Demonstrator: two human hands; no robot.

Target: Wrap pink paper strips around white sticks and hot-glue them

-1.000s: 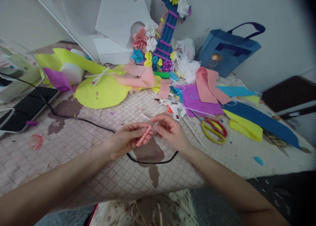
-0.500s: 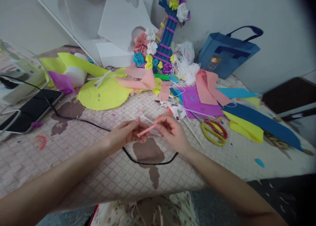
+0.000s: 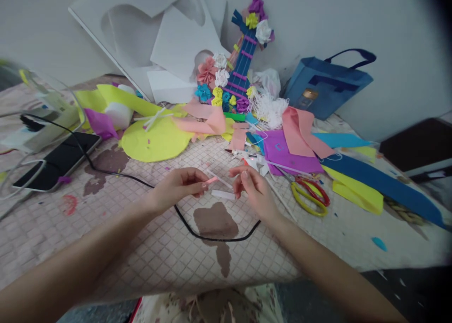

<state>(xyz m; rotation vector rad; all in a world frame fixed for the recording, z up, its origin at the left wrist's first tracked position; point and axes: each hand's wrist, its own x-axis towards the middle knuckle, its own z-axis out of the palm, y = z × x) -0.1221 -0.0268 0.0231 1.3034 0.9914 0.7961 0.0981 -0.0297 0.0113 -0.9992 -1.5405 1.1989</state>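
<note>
My left hand (image 3: 181, 185) pinches a short pink paper-covered stick (image 3: 212, 180) between thumb and fingertips, over the middle of the table. Facing it from the right is my right hand (image 3: 252, 189), its fingers loosely bent and apart, with nothing visible in them. Between the two hands lie a thin white stick (image 3: 221, 178) and a whitish, translucent stick (image 3: 223, 195). Just beyond my right hand sits a white and orange hot glue gun (image 3: 256, 161), partly hidden among scraps.
Scissors with yellow (image 3: 309, 203) and red handles lie to the right. A black cable (image 3: 212, 239) loops in front of the hands. At the back stand a flower-decorated paper guitar (image 3: 242, 66) and a blue bag (image 3: 326, 85). A phone (image 3: 58, 160) rests at left.
My right hand has let go of the pink stick and moved slightly right. My left hand now holds the stick alone. The view has shifted slightly.
</note>
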